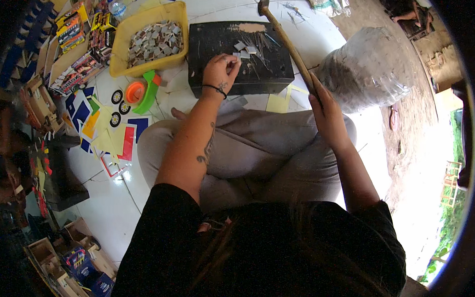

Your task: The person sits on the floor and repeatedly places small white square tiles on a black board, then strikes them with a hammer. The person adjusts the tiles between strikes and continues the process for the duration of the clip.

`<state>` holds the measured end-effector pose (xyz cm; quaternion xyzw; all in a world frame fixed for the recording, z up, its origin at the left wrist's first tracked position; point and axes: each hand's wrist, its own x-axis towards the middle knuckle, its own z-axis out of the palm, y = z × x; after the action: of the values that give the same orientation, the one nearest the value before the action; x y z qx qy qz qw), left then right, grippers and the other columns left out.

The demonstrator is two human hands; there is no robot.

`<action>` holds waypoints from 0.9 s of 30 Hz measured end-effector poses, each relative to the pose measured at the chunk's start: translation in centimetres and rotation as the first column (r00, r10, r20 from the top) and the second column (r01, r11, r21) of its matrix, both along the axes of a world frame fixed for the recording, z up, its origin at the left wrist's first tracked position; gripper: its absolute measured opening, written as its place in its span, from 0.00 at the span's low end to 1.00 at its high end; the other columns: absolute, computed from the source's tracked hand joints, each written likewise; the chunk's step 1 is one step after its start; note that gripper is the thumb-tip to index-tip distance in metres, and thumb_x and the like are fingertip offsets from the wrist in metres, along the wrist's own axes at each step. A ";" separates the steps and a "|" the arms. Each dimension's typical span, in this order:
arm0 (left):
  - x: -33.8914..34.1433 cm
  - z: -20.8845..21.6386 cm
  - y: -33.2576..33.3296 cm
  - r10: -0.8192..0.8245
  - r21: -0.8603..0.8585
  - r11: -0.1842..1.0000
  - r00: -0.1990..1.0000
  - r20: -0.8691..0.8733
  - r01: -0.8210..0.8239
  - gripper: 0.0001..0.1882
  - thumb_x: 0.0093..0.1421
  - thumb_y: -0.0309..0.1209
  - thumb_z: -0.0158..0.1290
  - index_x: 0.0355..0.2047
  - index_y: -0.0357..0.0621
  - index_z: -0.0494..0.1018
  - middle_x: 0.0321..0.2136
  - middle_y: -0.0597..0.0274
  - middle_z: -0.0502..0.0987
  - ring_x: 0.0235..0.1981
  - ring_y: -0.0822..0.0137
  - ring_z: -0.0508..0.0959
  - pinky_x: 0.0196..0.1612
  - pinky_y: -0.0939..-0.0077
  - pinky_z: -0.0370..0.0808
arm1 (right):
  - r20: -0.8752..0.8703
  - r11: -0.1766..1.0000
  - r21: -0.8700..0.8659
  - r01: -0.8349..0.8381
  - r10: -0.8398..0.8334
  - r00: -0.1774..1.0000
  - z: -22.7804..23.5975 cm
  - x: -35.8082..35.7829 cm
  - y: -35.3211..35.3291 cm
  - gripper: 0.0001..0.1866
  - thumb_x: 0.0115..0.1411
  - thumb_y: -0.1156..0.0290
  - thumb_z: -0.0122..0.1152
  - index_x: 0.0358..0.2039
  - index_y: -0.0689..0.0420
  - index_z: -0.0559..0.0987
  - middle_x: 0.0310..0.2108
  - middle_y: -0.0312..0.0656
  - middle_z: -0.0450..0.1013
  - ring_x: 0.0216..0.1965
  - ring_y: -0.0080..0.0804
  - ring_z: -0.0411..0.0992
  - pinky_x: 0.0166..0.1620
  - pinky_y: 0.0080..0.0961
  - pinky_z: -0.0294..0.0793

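Note:
My right hand is wrapped round the lower end of a hammer's long wooden handle; the hammer is raised, its metal head pointing away from me. My left hand is over the near left part of a black box in front of my crossed legs. Its fingers are curled together, and what they pinch, if anything, is too small to make out. Right by those fingertips lie several small grey-white square pieces. Thin nails or wire pins are scattered to their right on the box top.
A yellow basin of similar square pieces stands left of the box. Nearer are black toy wheels, an orange-and-green tape dispenser and coloured sheets. Wooden toy trucks line the left. A bulging plastic sack sits at right.

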<state>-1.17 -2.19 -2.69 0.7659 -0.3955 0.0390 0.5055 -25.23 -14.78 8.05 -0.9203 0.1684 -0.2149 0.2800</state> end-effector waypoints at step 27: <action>1.9 4.6 -0.8 -0.006 0.436 0.898 0.991 -0.130 0.063 0.08 0.48 0.29 0.59 0.26 0.41 0.71 0.28 0.55 0.75 0.34 0.56 0.75 0.37 0.66 0.72 | -0.486 0.954 -0.296 0.042 -0.188 0.853 -5.3 16.9 -4.4 0.08 0.50 0.71 0.55 0.25 0.61 0.79 0.30 0.52 0.76 0.33 0.46 0.76 0.38 0.38 0.75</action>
<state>0.77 -2.95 1.91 0.8540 -0.3750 -0.1084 0.3440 -8.33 -19.14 2.80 -0.9621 0.2600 -0.0020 0.0818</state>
